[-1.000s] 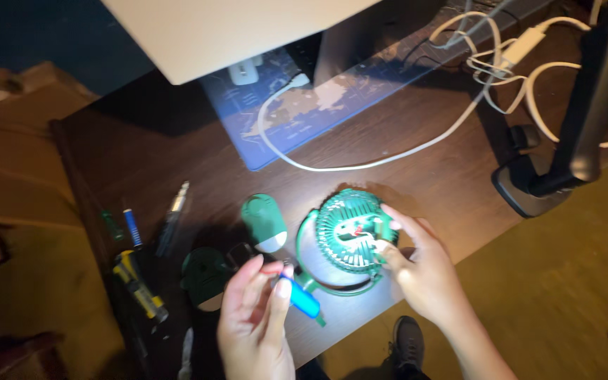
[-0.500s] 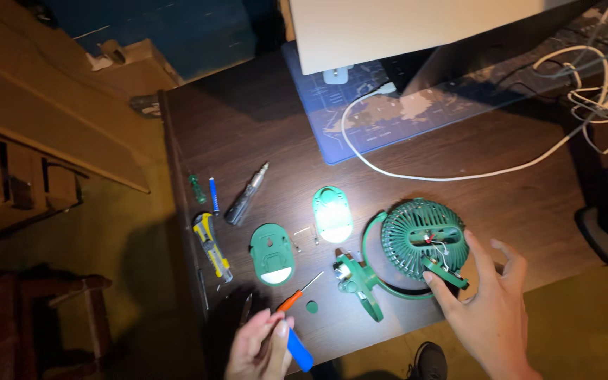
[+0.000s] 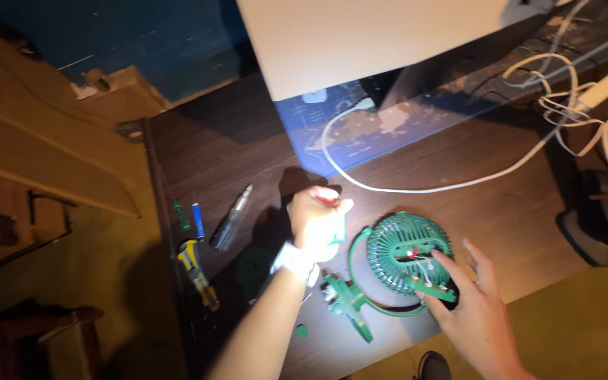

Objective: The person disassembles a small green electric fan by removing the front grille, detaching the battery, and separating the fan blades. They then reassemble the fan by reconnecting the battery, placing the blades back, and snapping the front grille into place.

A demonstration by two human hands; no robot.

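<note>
The right hand [image 3: 476, 317] lies with fingers [image 3: 452, 271] spread apart, their tips resting on the lower edge of the green fan [image 3: 408, 252], which lies flat on the dark surface [image 3: 233, 148]; red and white wires show at the fan's middle, just beyond the fingertips. The left hand [image 3: 316, 219] is curled into a fist over a pale green part [image 3: 336, 236]; whether the fingers actually grip it I cannot tell. A green bracket [image 3: 346, 301] lies on the surface below the left wrist, joined to the fan's hoop. Well to the left of the left fingers lie a grey pen-shaped tool [image 3: 231, 219], a blue bit [image 3: 198, 221], a green bit [image 3: 180, 215] and a yellow-handled tool [image 3: 197, 273]; a white cable [image 3: 416, 188] curves beyond the fan.
</note>
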